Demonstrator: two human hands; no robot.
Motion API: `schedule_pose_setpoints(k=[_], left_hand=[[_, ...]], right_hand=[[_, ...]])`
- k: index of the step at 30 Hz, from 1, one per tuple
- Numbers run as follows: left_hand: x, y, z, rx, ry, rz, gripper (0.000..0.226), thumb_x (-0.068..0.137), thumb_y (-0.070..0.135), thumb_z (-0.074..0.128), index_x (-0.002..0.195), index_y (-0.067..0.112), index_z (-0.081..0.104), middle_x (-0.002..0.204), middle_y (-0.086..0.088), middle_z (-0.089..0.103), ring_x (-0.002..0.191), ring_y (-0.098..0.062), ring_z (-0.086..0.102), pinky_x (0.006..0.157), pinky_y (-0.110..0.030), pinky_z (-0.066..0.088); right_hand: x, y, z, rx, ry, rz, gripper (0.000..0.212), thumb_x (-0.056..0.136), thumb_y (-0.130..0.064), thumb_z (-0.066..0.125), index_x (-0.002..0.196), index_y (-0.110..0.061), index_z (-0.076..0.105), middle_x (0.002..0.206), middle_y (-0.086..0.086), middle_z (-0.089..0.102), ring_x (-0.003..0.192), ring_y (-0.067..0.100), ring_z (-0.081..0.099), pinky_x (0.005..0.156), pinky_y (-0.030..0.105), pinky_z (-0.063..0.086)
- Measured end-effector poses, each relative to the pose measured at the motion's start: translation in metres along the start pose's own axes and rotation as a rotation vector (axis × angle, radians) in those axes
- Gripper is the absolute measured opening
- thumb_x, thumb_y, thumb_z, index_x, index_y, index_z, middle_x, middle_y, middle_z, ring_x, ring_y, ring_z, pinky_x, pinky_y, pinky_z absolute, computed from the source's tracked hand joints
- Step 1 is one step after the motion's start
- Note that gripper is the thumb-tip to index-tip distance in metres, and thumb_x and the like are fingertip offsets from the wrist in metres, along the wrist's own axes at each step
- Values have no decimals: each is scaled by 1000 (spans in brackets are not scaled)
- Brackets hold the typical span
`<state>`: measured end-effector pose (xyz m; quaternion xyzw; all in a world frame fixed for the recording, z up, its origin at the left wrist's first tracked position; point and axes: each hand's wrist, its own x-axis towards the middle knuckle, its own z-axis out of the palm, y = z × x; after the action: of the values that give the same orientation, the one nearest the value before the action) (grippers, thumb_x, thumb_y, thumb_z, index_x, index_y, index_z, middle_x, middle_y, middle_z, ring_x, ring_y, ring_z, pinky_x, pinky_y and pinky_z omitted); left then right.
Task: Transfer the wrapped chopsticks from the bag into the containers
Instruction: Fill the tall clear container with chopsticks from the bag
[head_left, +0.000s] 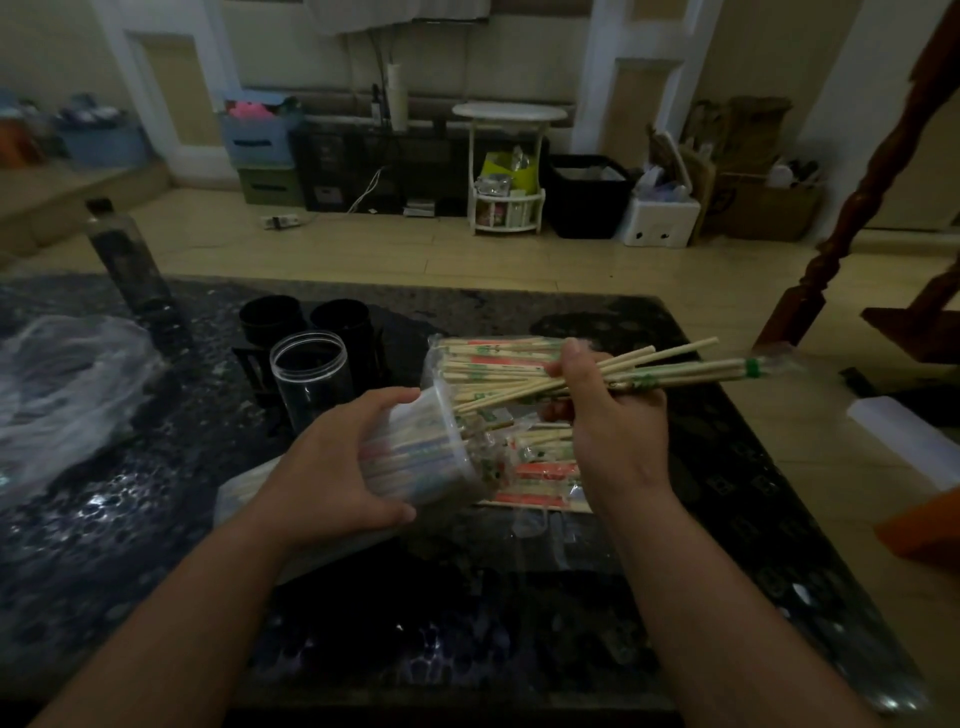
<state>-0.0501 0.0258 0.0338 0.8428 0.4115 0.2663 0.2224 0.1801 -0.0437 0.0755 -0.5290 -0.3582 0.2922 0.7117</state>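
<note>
- Bench (467, 623): dark speckled stone, glossy.
- Left hand (343, 462) wraps a clear plastic container (431, 467), tipped on its side with its mouth facing right, already well packed.
- Right hand (608, 415), nearer the mouth, grips a loose sheaf of chopsticks (675, 371). Their long axis runs left-right with the near ends at the rim, so they look set to slide in leftward.
- Bag (540, 473), crinkly film, lies beneath with more pairs.
- Clear jar (309, 374) stands upright behind; black cups (272, 319) beyond.

Left hand (348, 462) fingers curled, gripping; right hand (613, 421) fingers curled, pinching.
</note>
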Motion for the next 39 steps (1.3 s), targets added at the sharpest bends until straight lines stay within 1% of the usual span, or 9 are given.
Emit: schedule_pose_setpoints(k=[13, 18, 21, 24, 26, 30, 34, 37, 39], left_hand=[[-2, 9, -1, 14, -52, 19, 101, 42, 51, 81, 127, 69, 30, 131, 27, 47, 118, -2, 49, 99, -34, 44], [-3, 10, 1, 35, -75, 23, 102, 43, 52, 82, 128, 70, 28, 132, 25, 45, 118, -3, 47, 98, -35, 43], [-2, 10, 0, 22, -62, 14, 102, 42, 53, 81, 128, 69, 29, 132, 22, 48, 118, -5, 48, 99, -38, 44], [-2, 11, -1, 18, -72, 14, 102, 43, 51, 83, 128, 69, 30, 131, 23, 47, 118, -2, 47, 99, -35, 44], [-3, 12, 1, 14, -89, 12, 102, 44, 49, 84, 129, 68, 29, 130, 29, 42, 117, -1, 45, 98, -33, 43], [-2, 15, 4, 22, -111, 20, 105, 44, 50, 84, 134, 62, 30, 132, 28, 43, 119, -2, 46, 100, -36, 44], [-1, 13, 3, 6, -99, 12, 103, 44, 50, 84, 131, 64, 30, 132, 26, 44, 118, -1, 46, 99, -35, 45], [-1, 13, 2, 8, -93, 15, 104, 44, 50, 83, 131, 65, 30, 132, 24, 45, 118, -2, 47, 99, -35, 44], [-1, 14, 3, 9, -93, 17, 104, 43, 51, 83, 130, 66, 29, 132, 25, 46, 119, -1, 47, 100, -34, 44]], right_hand=[[8, 15, 0, 55, -46, 163, 15, 90, -21, 70, 79, -11, 67, 66, -1, 64, 60, 13, 61, 58, 30, 53], [1, 21, 4, -55, -216, 395, 16, 85, -31, 75, 87, -16, 72, 67, -13, 70, 64, 4, 65, 50, 17, 46], [-2, 24, 8, 37, -272, 530, 28, 88, -40, 67, 94, -14, 75, 74, -6, 69, 63, 5, 63, 49, 19, 45], [2, 26, 11, 102, -148, 518, 40, 81, -52, 58, 73, -17, 75, 88, 8, 63, 76, 19, 54, 56, 26, 44], [2, 30, 11, 54, -78, 468, 27, 81, -40, 64, 69, -17, 70, 72, 1, 65, 69, 14, 58, 54, 24, 44], [0, 37, 11, 9, -211, 505, 12, 83, -27, 76, 76, -21, 68, 76, 2, 73, 70, 19, 71, 53, 26, 52], [6, 31, 10, 423, -28, 474, 25, 83, -29, 71, 100, -11, 66, 87, 10, 74, 76, 24, 72, 56, 30, 55], [10, 26, 5, 581, 132, 435, 29, 97, -27, 52, 75, -11, 62, 67, 5, 70, 67, 21, 68, 54, 25, 53], [8, 28, 7, 382, 101, 452, 33, 98, -22, 52, 71, -9, 67, 67, 7, 72, 69, 23, 70, 60, 30, 55]])
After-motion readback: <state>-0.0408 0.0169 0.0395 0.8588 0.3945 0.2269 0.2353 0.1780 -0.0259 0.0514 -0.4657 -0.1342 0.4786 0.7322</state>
